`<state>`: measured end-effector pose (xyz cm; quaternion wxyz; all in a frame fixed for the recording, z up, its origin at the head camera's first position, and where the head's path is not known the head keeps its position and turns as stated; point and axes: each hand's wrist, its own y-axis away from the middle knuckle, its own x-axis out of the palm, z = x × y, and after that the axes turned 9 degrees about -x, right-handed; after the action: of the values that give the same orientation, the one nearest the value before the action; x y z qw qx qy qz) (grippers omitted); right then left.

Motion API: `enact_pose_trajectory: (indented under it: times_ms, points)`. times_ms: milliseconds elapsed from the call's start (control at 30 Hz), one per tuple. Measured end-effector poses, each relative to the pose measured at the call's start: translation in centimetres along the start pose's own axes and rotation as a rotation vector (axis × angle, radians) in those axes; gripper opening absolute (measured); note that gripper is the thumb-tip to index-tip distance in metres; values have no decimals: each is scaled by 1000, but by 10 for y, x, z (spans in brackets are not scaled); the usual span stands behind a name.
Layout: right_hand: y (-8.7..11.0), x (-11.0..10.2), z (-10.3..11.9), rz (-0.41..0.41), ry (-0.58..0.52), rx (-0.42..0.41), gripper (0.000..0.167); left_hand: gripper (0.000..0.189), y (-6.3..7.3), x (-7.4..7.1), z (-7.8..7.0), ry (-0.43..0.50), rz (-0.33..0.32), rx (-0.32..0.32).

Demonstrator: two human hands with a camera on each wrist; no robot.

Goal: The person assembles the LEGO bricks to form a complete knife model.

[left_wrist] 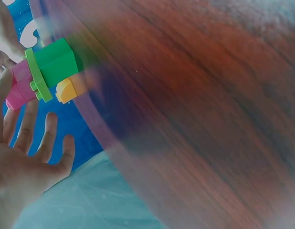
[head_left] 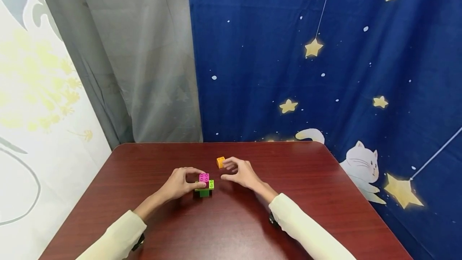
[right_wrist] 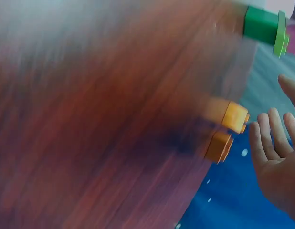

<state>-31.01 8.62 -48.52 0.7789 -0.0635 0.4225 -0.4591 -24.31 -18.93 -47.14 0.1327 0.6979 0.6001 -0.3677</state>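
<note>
Left hand [head_left: 180,182]: is pinching the pink brick [head_left: 204,177] between thumb and finger.
Stack: the pink brick is sitting on the lime plate [head_left: 211,184], which is resting on the green brick [head_left: 204,193], all above the table [head_left: 231,228].
Right hand [head_left: 243,173]: is holding nothing, its fingers bending loosely, thumb standing apart.
Orange bricks [right_wrist: 235,117]: two are lying side by side, just beyond the right fingertips; whether they are touching, I cannot tell.
</note>
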Motion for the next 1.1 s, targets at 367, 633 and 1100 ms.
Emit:
enact_pose_trajectory:
  times_ms: [367,633,1100]
  points:
    - [-3,-26,-37,-100,136,134,49,34,-2,-1,1,11,24,-2]
    - [-5,-25,-48,-72,163,235,51,34,-1,-1,1,12,27,-12]
    - [-10,-14,-60,-16,208,256,52,34,-1,0,2,18,25,-19]
